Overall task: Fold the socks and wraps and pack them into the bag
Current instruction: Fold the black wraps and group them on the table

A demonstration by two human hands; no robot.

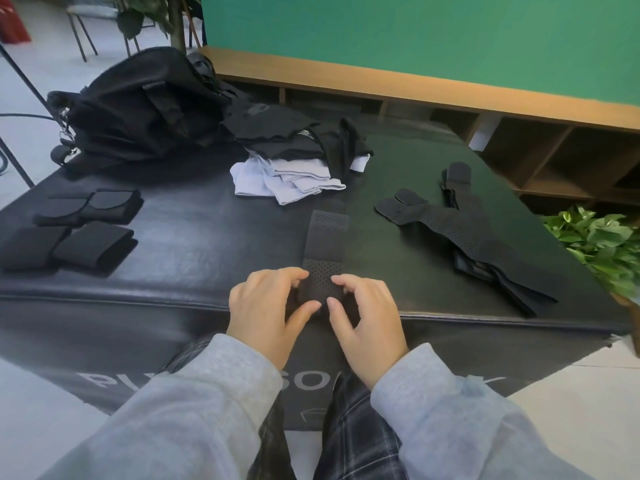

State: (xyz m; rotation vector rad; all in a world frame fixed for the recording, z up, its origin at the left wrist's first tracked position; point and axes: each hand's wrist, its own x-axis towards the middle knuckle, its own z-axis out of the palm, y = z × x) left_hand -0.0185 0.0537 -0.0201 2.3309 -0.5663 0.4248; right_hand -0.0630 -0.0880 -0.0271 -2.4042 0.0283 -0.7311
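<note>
Black padded bench (pixel 194 244): near edge running across below both hands, right edge slanting toward a green plant (pixel 602 244). Perforated black wrap (pixel 325 244): laid as a strip from mid-bench to the near edge, its near end bunched into a roll. Left hand (pixel 266 313): grip curled on the left side of that roll, thumb underneath. Right hand (pixel 367 317): grip curled on the right side of the roll, thumb pressed to its front. Open bench surface on both sides of the strip. 4 folded black wraps (pixel 79 233): grouped at the left edge, well apart from the hands. Black bag (pixel 138 109): far left corner, lying slumped. Pile of socks (pixel 294 157): black over white, unfolded, just right of the bag, near the strip's far end. 2 unfolded wraps (pixel 467 230): spread flat and overlapping toward the right edge, tabs pointing away. Wooden shelf (pixel 450 91) behind the bench, against a green wall.
</note>
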